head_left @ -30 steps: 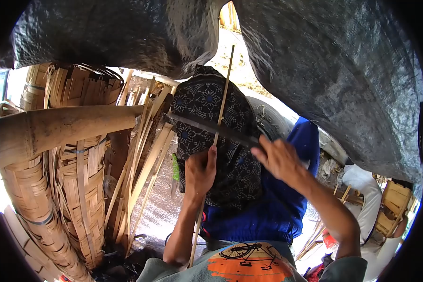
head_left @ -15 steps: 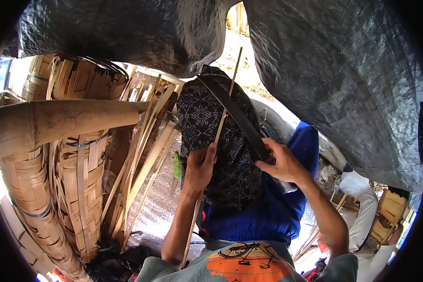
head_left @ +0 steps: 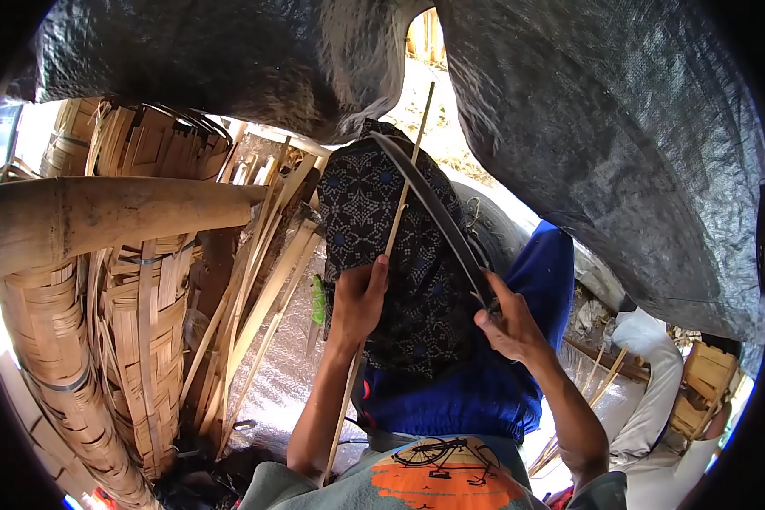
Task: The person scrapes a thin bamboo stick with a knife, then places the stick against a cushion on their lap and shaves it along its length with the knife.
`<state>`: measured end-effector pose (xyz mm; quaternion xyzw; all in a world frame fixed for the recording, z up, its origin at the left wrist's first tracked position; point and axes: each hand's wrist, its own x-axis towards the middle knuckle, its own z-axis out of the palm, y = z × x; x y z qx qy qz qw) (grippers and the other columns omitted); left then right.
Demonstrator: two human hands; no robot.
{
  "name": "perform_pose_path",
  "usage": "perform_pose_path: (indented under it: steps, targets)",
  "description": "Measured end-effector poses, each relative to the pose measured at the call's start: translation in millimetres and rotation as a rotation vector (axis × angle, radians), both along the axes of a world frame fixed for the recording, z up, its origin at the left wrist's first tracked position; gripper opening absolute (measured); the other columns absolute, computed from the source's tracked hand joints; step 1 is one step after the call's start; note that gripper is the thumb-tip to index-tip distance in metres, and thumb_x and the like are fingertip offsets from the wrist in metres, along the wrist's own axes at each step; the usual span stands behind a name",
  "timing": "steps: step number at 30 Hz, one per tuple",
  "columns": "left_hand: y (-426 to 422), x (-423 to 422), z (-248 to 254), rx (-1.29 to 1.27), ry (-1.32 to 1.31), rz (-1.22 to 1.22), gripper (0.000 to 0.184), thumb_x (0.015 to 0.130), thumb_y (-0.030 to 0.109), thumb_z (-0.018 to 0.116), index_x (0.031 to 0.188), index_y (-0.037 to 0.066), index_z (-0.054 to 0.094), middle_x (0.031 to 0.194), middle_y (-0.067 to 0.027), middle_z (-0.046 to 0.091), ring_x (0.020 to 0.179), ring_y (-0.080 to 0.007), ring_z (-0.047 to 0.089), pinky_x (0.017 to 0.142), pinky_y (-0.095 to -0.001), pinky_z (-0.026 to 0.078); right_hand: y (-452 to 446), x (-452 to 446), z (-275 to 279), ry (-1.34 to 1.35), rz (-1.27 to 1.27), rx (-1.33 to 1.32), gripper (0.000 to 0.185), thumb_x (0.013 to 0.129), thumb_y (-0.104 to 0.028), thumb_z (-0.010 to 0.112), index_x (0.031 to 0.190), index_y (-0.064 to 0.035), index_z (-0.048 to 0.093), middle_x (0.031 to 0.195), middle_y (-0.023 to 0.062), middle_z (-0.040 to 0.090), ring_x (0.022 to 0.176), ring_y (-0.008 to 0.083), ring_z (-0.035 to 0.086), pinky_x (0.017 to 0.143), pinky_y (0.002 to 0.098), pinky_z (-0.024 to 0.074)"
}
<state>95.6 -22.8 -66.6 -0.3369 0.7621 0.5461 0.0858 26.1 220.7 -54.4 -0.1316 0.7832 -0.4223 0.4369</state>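
Observation:
A thin bamboo strip [head_left: 399, 212] runs upright over a black patterned cloth [head_left: 357, 208] on the person's lap. My left hand [head_left: 359, 297] is closed around the strip's lower part, thumb pointing up along it. My right hand [head_left: 512, 319] grips the near end of a long dark blade [head_left: 440, 212]. The blade slants up to the left, and its upper part crosses the strip near the top of the cloth. My right fingers partly hide the blade's handle end.
Woven bamboo rolls [head_left: 59, 357] stand at left, with a thick bamboo pole [head_left: 119, 217] across them. Loose strips [head_left: 259, 314] lean beside a green-handled knife [head_left: 317, 302]. Dark tarps [head_left: 612, 144] hang ahead and right. A wooden piece [head_left: 703, 387] and another person's arm are at lower right.
The blade has swung from lying nearly across the strip to a steeper slant, its tip now higher. My right hand has moved down slightly. My left hand keeps its hold on the strip.

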Motion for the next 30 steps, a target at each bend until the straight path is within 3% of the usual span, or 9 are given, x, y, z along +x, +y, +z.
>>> perform_pose_path:
  steps: [4,6,10,13,17,21,22,26,30]
  targets:
    - [-2,2,-2,0.028,0.036,0.012,0.056,0.100,0.039,0.046,0.060,0.000,0.047,0.051,-0.0017,0.038,0.053,-0.0091,0.035,0.049,-0.0317,0.031,7,-17,6,0.041,0.122,0.014,0.069,0.092,-0.053,0.055,0.132,0.0019,0.044,0.066,0.0173,0.065,0.062,0.0285,0.067,0.057,0.0416,0.0472]
    - [-6,4,-5,0.115,0.028,0.028,0.056,0.100,0.041,0.045,0.059,0.002,0.045,0.051,0.0001,0.035,0.052,-0.0084,0.033,0.048,-0.0313,0.029,3,-27,9,0.173,0.333,0.097,0.054,0.094,-0.041,0.059,0.124,0.0026,0.050,0.065,0.0200,0.064,0.064,0.0306,0.068,0.057,0.0409,0.0484]
    - [-10,4,0,0.182,-0.044,0.035,0.056,0.101,0.040,0.044,0.059,0.003,0.043,0.052,0.0014,0.033,0.052,-0.0077,0.031,0.048,-0.0308,0.027,2,-42,-9,0.352,0.260,-0.017,0.045,0.094,-0.037,0.058,0.120,0.0008,0.057,0.063,0.0195,0.063,0.060,0.0348,0.066,0.056,0.0436,0.0507]
    - [-10,7,-6,0.146,0.011,0.025,0.056,0.101,0.041,0.044,0.059,0.004,0.043,0.052,0.0013,0.033,0.052,-0.0079,0.030,0.048,-0.0310,0.026,3,-51,-15,0.614,0.275,0.065,0.043,0.095,-0.037,0.057,0.117,-0.0003,0.058,0.060,0.0185,0.061,0.056,0.0360,0.064,0.054,0.0425,0.0502]
    - [-7,6,-7,0.127,0.043,0.018,0.057,0.101,0.040,0.044,0.058,0.003,0.042,0.052,0.0006,0.034,0.052,-0.0083,0.031,0.048,-0.0317,0.026,-1,-56,-7,0.447,0.372,0.152,0.036,0.095,-0.038,0.056,0.097,-0.0029,0.061,0.054,0.0161,0.058,0.050,0.0355,0.062,0.051,0.0429,0.0488]
    - [-7,11,-7,0.079,0.072,-0.037,0.056,0.101,0.039,0.045,0.059,0.002,0.043,0.053,-0.0006,0.035,0.053,-0.0090,0.032,0.049,-0.0322,0.027,-6,-61,-7,0.470,0.327,0.195,0.038,0.093,-0.040,0.058,0.085,-0.0031,0.062,0.051,0.0157,0.056,0.050,0.0364,0.061,0.050,0.0441,0.0484]
    - [-5,14,-7,0.088,0.060,-0.044,0.056,0.101,0.039,0.045,0.059,0.002,0.043,0.053,-0.0006,0.035,0.053,-0.0090,0.032,0.049,-0.0322,0.027,-6,-64,-19,0.681,0.292,0.181,0.041,0.092,-0.042,0.059,0.081,-0.0033,0.062,0.051,0.0155,0.057,0.051,0.0359,0.062,0.051,0.0444,0.0492]
    - [-4,7,-11,0.046,0.093,0.026,0.055,0.101,0.037,0.044,0.060,0.001,0.043,0.053,-0.0015,0.036,0.053,-0.0094,0.032,0.050,-0.0325,0.027,-6,-61,-15,0.571,0.347,0.242,0.045,0.092,-0.047,0.057,0.079,-0.0033,0.059,0.051,0.0144,0.056,0.053,0.0353,0.062,0.052,0.0442,0.0509]
    - [7,17,-6,-0.024,0.086,0.010,0.054,0.101,0.036,0.043,0.061,0.001,0.042,0.054,-0.0009,0.037,0.054,-0.0088,0.032,0.049,-0.0322,0.027,-2,-63,-23,0.649,0.359,0.245,0.045,0.092,-0.047,0.057,0.079,-0.0035,0.059,0.050,0.0128,0.056,0.050,0.0333,0.062,0.051,0.0438,0.0507]
